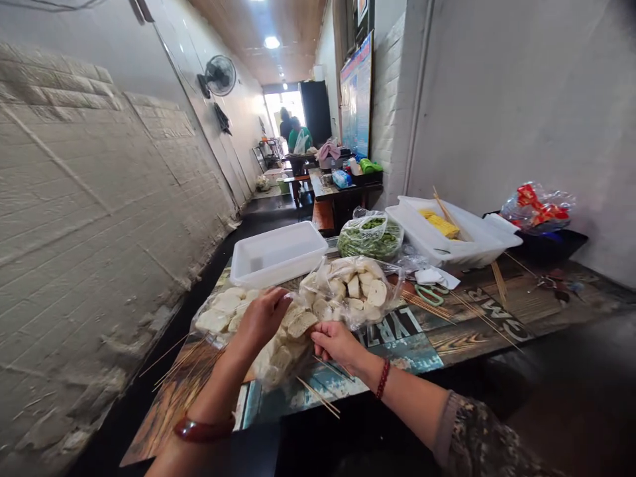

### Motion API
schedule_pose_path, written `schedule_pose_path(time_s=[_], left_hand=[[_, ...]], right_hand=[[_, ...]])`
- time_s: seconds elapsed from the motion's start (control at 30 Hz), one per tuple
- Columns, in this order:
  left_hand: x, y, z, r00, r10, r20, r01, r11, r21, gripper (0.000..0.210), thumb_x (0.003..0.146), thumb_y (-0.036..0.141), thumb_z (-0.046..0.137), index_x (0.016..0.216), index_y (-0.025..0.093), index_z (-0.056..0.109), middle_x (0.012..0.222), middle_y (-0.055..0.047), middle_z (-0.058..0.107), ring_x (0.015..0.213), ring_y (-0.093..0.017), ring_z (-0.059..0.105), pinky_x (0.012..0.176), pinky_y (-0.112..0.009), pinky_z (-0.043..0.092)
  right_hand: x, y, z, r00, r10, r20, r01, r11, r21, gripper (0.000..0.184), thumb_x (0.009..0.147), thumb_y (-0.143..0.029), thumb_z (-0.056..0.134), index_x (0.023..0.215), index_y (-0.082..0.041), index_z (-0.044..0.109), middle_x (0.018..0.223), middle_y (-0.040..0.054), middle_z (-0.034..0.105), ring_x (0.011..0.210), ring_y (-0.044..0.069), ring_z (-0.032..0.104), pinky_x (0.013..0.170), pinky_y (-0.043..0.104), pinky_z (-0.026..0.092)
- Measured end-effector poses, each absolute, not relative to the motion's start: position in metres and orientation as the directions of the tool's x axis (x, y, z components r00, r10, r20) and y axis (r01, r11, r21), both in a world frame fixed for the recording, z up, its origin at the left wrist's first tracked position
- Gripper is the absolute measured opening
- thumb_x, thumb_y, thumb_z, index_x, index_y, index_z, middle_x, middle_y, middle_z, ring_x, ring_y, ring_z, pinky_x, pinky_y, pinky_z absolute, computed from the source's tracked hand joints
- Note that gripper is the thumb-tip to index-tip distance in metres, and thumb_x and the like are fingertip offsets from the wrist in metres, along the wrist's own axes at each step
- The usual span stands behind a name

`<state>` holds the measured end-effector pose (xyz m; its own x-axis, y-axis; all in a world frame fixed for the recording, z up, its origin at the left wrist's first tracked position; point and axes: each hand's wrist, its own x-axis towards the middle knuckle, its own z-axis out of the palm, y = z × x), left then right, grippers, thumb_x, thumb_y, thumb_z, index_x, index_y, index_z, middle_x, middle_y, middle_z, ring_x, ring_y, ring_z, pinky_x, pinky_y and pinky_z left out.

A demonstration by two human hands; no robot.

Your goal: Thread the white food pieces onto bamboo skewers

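Note:
My right hand [334, 341] has its thumb and fingers pinched at the edge of a pale, bread-like slice [301, 324] with small holes. My left hand [263, 319] is closed just left of it, over the pale pieces; what its fingers hold is hidden. Below and between my hands lies a clear bag of similar pieces [277, 361]. Another open bag of pale slices [360, 291] sits behind my right hand, and more slices [224, 310] lie in plastic on the left. Thin wooden skewers [320, 397] stick out below my right hand.
A white plastic tub [278, 255] stands behind the bags, with bagged green vegetables [370, 238] beside it. Farther right are a white tub [477, 228] with yellow food, green-handled scissors [431, 293] and loose skewers [484, 318]. A person in green [299, 138] is far back.

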<state>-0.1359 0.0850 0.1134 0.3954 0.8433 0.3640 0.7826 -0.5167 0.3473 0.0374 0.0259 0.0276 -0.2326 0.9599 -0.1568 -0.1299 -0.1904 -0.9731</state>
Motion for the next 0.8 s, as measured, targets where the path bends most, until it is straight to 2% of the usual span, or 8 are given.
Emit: schedule_pose_path(time_s=[0.07, 0.17, 0.23, 0.33, 0.4, 0.5, 0.63, 0.8], left_hand=[[-0.135, 0.075, 0.112, 0.384, 0.842, 0.379, 0.794, -0.511, 0.331, 0.022, 0.088, 0.029, 0.05, 0.097, 0.019, 0.067, 0.089, -0.006, 0.063, 0.079, -0.019, 0.06, 0.075, -0.029, 0.047], [-0.133, 0.061, 0.107, 0.347, 0.825, 0.447, 0.765, -0.524, 0.373, 0.031, 0.087, 0.024, 0.053, 0.116, 0.018, 0.063, 0.102, -0.008, 0.061, 0.093, -0.021, 0.061, 0.085, -0.033, 0.049], [-0.134, 0.052, 0.101, 0.3, 0.823, 0.483, 0.757, -0.513, 0.404, 0.032, 0.089, 0.025, 0.053, 0.12, 0.019, 0.061, 0.109, -0.01, 0.061, 0.101, -0.022, 0.06, 0.091, -0.036, 0.05], [-0.138, 0.036, 0.086, 0.211, 0.842, 0.497, 0.79, -0.446, 0.421, 0.03, 0.089, 0.025, 0.055, 0.118, 0.021, 0.061, 0.118, -0.011, 0.061, 0.112, -0.025, 0.058, 0.1, -0.042, 0.047], [-0.138, 0.023, 0.071, 0.221, 0.857, 0.465, 0.792, -0.436, 0.427, 0.035, 0.088, 0.024, 0.058, 0.123, 0.022, 0.059, 0.129, -0.012, 0.059, 0.121, -0.027, 0.056, 0.105, -0.046, 0.045], [-0.135, 0.007, 0.048, 0.329, 0.849, 0.414, 0.77, -0.495, 0.403, 0.054, 0.083, 0.026, 0.068, 0.134, 0.024, 0.053, 0.144, -0.014, 0.052, 0.134, -0.03, 0.047, 0.111, -0.051, 0.041], [-0.134, -0.001, 0.03, 0.366, 0.844, 0.392, 0.775, -0.51, 0.374, 0.057, 0.081, 0.026, 0.072, 0.135, 0.02, 0.054, 0.141, -0.017, 0.055, 0.139, -0.034, 0.042, 0.113, -0.057, 0.036], [-0.154, -0.003, 0.035, 0.385, 0.844, 0.373, 0.77, -0.517, 0.374, 0.049, 0.085, 0.025, 0.066, 0.132, 0.021, 0.056, 0.14, -0.016, 0.057, 0.136, -0.031, 0.047, 0.113, -0.055, 0.037]], right_hand=[[0.048, 0.019, 0.025, -0.248, 0.961, -0.126, -0.073, -0.148, -0.986, 0.016, 0.084, -0.031, 0.062, 0.085, -0.015, 0.066, 0.052, -0.0062, 0.057, 0.037, 0.006, 0.043, 0.04, 0.018, 0.032], [0.067, 0.005, 0.024, -0.236, 0.97, -0.055, 0.026, -0.05, -0.998, 0.027, 0.085, -0.028, 0.061, 0.108, -0.016, 0.067, 0.059, -0.0046, 0.06, 0.044, 0.011, 0.05, 0.047, 0.024, 0.043], [0.079, -0.002, 0.026, -0.218, 0.976, 0.026, 0.097, 0.048, -0.994, 0.028, 0.083, -0.024, 0.066, 0.11, -0.018, 0.069, 0.069, -0.0009, 0.064, 0.062, 0.016, 0.059, 0.064, 0.03, 0.05], [0.091, -0.008, 0.027, -0.247, 0.955, 0.161, 0.211, 0.215, -0.954, 0.03, 0.081, -0.023, 0.069, 0.111, -0.021, 0.071, 0.1, 0.0073, 0.069, 0.095, 0.025, 0.062, 0.09, 0.041, 0.047], [0.092, -0.01, 0.023, -0.32, 0.916, 0.244, 0.36, 0.356, -0.862, 0.034, 0.084, -0.025, 0.067, 0.118, -0.022, 0.069, 0.112, 0.0105, 0.069, 0.104, 0.028, 0.063, 0.096, 0.044, 0.047], [0.089, -0.01, 0.012, -0.349, 0.902, 0.254, 0.496, 0.408, -0.766, 0.04, 0.085, -0.026, 0.066, 0.125, -0.019, 0.066, 0.127, 0.0151, 0.067, 0.118, 0.032, 0.06, 0.103, 0.047, 0.044], [0.078, -0.01, 0.003, -0.376, 0.904, 0.204, 0.479, 0.377, -0.792, 0.039, 0.087, -0.023, 0.059, 0.124, -0.014, 0.065, 0.12, 0.0169, 0.07, 0.108, 0.031, 0.065, 0.097, 0.045, 0.047], [0.048, -0.025, 0.014, -0.469, 0.871, 0.146, 0.402, 0.357, -0.843, 0.024, 0.088, -0.019, 0.056, 0.111, -0.018, 0.065, 0.093, 0.0086, 0.07, 0.085, 0.025, 0.065, 0.079, 0.036, 0.048]])
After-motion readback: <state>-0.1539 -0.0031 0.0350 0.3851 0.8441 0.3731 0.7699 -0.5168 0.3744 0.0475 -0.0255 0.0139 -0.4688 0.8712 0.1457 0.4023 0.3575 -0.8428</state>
